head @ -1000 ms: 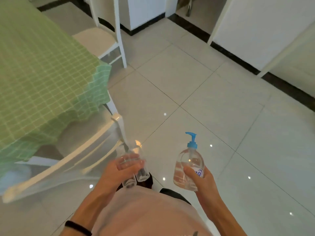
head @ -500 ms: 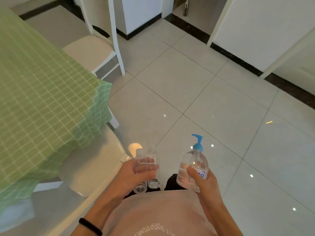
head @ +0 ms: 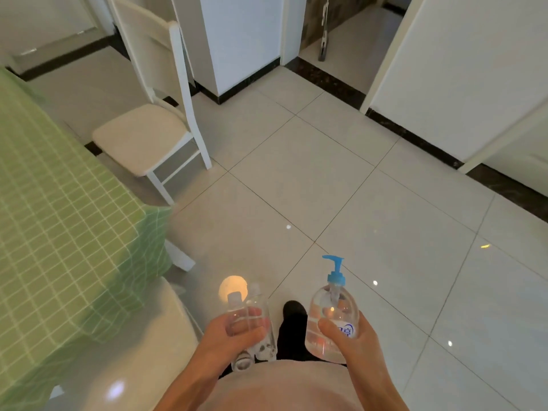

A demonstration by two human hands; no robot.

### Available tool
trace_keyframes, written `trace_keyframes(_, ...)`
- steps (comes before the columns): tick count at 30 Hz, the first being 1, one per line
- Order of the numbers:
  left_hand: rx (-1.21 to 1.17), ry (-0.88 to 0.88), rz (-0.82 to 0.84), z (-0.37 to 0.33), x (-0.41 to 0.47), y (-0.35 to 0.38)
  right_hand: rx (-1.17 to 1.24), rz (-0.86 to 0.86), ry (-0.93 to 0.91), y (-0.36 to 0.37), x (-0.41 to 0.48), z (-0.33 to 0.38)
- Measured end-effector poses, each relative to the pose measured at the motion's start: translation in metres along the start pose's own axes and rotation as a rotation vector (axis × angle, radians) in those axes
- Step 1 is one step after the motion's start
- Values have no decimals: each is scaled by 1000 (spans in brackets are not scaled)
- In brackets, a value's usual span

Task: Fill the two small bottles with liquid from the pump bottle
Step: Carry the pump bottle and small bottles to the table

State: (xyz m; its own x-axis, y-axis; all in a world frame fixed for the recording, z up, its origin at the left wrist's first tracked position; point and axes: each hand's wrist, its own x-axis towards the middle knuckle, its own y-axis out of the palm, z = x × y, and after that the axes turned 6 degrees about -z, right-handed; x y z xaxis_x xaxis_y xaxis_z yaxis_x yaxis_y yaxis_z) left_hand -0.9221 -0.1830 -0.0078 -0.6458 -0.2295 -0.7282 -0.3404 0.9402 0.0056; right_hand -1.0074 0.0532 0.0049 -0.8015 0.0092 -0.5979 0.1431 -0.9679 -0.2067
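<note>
My left hand (head: 228,342) grips two small clear bottles (head: 252,315) side by side, their caps pointing away from me. They look empty. In my right hand (head: 353,339) is a clear pump bottle (head: 330,318) with a blue pump head, upright and roughly half full of clear liquid. Both hands are held low in front of my body over the tiled floor, about a hand's width apart.
A table with a green checked cloth (head: 59,221) fills the left side. One white chair (head: 157,114) stands beyond it and another chair's seat (head: 139,345) lies close at my lower left. White walls and a doorway (head: 341,31) lie ahead across the tiled floor.
The view has swung up and forward, so the table slid left and the far chair and doorway came into sight. Both hands keep the same grip on the bottles.
</note>
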Motion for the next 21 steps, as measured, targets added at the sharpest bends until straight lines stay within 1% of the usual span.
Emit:
trace_keyframes(6,-62,38,-79,-66,43,37,-48,59,-46,-16,81,81)
trace_keyframes(8,-108,48,-128,-81,53,39,-75,93,-65,-12,107,104)
trace_keyframes(10,-155,47,-185,-93,61,34,-155,108,-71,-2,133,122)
trace_keyframes(13,-222,43,-267,-112,74,21,-289,170,-71,20,171,149)
trace_keyframes(16,-296,35,-333,-126,91,0,-374,223,-78,56,202,173)
trace_keyframes(21,-373,48,-408,-165,137,-47,-382,289,-138,132,236,228)
